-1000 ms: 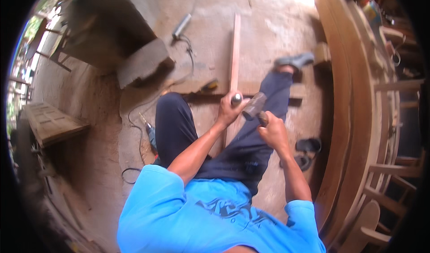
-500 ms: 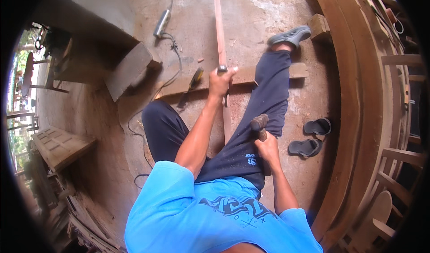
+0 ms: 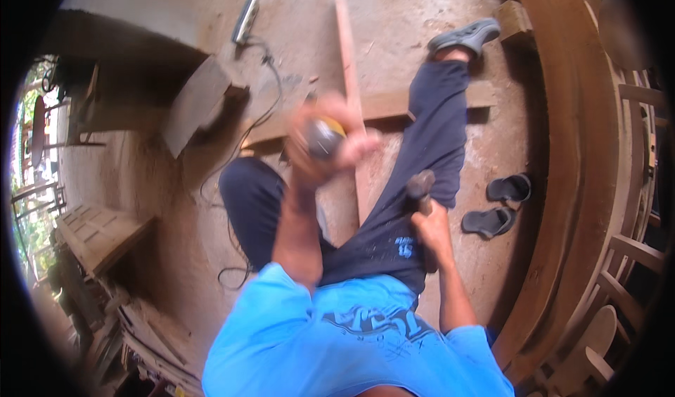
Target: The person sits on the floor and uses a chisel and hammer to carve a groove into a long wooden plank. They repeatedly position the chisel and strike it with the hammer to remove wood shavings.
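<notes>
I sit on a concrete floor in a blue shirt and dark trousers. My left hand point(image 3: 325, 140) is raised toward the camera, blurred, closed around a small round tool with a yellow and grey end point(image 3: 323, 137). My right hand point(image 3: 430, 221) rests low by my right thigh and grips a hammer point(image 3: 420, 184), its head pointing up. A long narrow wooden strip point(image 3: 349, 73) runs away from me between my legs, lying across a wider plank point(image 3: 383, 105) under my right leg.
A power tool with a cable point(image 3: 246, 18) lies on the floor at the far left. A pair of dark sandals point(image 3: 499, 203) sits at my right. Curved wooden frames point(image 3: 583, 186) fill the right side. A wooden panel point(image 3: 98, 232) and a board point(image 3: 197, 101) lie left.
My left hand has lifted off the strip and come up toward the camera with the small tool. My right hand with the hammer has dropped lower beside my thigh.
</notes>
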A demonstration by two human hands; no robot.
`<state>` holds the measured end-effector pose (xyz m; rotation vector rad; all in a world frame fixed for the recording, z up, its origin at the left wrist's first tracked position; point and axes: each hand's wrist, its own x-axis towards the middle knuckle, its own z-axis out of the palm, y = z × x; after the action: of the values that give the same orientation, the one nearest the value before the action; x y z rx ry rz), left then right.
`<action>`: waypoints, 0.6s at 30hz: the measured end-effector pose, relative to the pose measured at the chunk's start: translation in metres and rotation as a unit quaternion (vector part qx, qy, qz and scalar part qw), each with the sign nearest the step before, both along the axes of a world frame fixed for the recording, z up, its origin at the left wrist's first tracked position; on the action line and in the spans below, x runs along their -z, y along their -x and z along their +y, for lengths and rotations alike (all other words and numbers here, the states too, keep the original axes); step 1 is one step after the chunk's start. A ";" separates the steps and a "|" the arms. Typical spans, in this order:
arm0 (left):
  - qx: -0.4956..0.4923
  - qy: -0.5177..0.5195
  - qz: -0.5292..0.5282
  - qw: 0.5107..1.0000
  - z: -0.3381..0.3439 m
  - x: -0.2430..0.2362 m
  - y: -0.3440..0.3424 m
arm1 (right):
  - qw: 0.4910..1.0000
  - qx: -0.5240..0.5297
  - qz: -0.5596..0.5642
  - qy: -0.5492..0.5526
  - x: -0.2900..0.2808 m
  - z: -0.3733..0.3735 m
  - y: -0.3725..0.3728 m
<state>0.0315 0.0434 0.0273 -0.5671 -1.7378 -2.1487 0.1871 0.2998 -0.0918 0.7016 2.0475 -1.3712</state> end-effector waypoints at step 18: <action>-0.108 -0.123 -0.277 0.947 -0.015 0.103 0.009 | 0.999 0.025 0.032 0.020 -0.018 -0.011 -0.012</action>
<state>0.0224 0.0287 -0.0754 0.3137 -1.6325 -2.4544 0.1990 0.2890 -0.0734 0.7044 2.0588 -1.4751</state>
